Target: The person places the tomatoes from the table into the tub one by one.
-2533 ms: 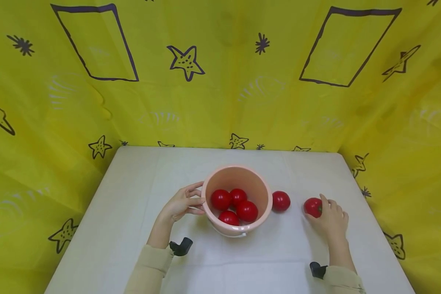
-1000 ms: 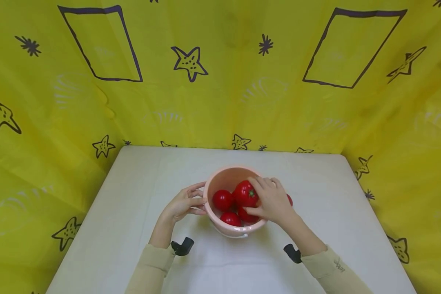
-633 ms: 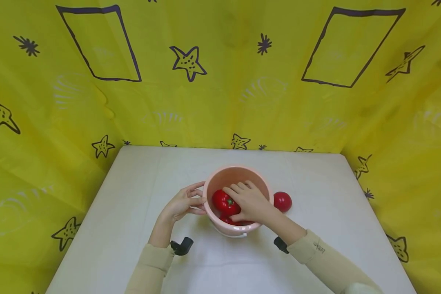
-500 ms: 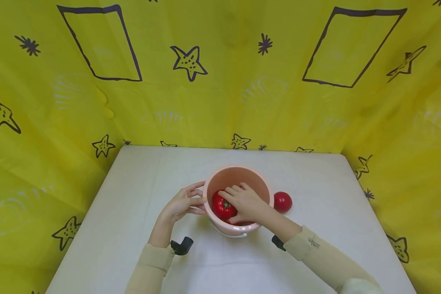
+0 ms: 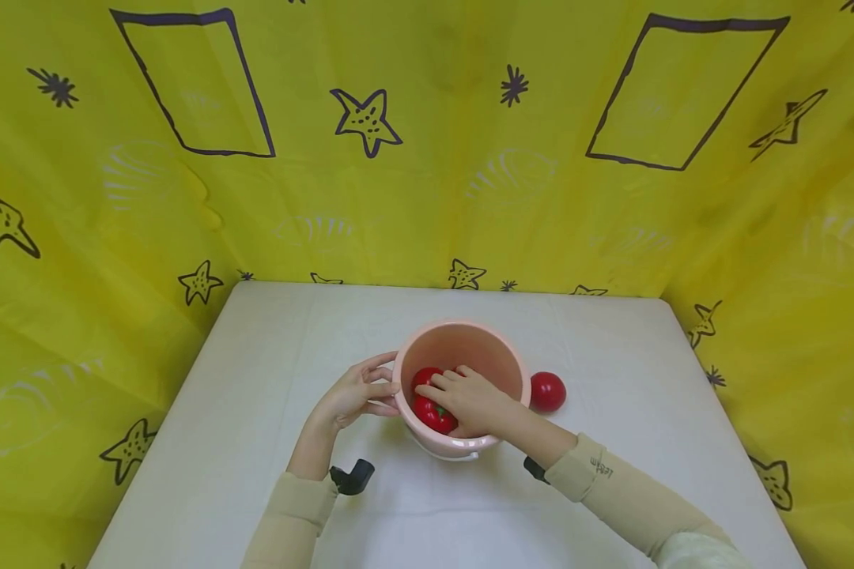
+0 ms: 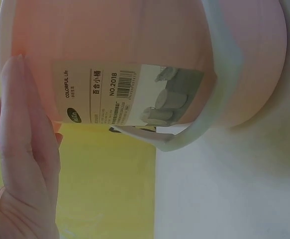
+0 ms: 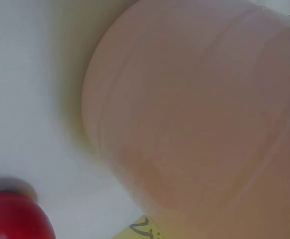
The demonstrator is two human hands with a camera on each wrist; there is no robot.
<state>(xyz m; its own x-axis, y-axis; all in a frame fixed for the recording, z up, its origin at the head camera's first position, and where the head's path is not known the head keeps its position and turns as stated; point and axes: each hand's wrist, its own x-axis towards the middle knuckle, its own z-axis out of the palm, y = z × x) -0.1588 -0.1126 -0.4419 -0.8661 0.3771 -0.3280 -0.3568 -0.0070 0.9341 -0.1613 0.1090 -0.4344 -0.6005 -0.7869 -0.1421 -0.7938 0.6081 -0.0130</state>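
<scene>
A pink bucket (image 5: 462, 340) stands on the white-covered table, with red tomatoes inside it. My right hand (image 5: 473, 401) reaches down into the bucket, its fingers and thumb around a tomato (image 5: 436, 417) whose green stem shows. Another tomato (image 5: 427, 377) lies behind that one; the hand hides the others. Against the bucket's left side, just below the rim, rest the spread fingers of my left hand (image 5: 356, 391). The left wrist view shows that hand (image 6: 25, 149) beside the labelled bucket wall (image 6: 135, 30). Right of the bucket sits a loose tomato (image 5: 548, 392).
The bucket's white handle (image 5: 444, 456) hangs down at its near side. A yellow patterned curtain (image 5: 427, 190) rises behind and beside the table (image 5: 306, 316). Black wrist mounts (image 5: 353, 477) stick out from the cuffs. In the right wrist view, a tomato (image 7: 15, 219) lies apart from the bucket.
My right hand took the tomato from the table's right side, carried it left over the rim and lowered it into the bucket. The left hand stayed at the bucket's side.
</scene>
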